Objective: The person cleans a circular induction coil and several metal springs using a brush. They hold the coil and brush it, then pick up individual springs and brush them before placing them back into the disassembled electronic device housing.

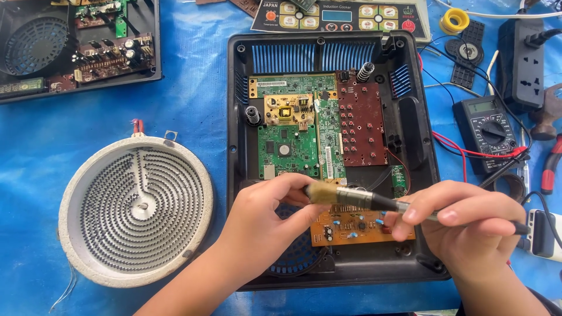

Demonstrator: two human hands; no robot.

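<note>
**Brush held over the orange board in an opened cooker base**

Both hands meet over the near end of a black plastic housing that lies open on a blue-covered table. The right hand is closed around the dark handle of a paintbrush, gripping it like a pen with thumb and forefinger well forward, which gives fine control of the tip. The left hand is curled too, its fingertips pinching the pale bristles at the brush's far-left end, apparently to gather or steady them.

The brush lies almost level, just above a small orange circuit board seated in the housing's near part, beside a round fan grille that the left hand largely hides. Whether the bristles touch the board cannot be told.

Farther in, the housing holds a green circuit board, a narrower green one beside it, and a dark red button board, all face up so their parts are reachable.

To the left, apart from the housing, a round heating coil in its pale dish rests face up. At the far left sits another opened unit with boards showing. On the right are a multimeter with red and black leads trailing toward the housing, a black power strip, and a yellow spool at the far edge, all within easy reach of the right hand.
</note>
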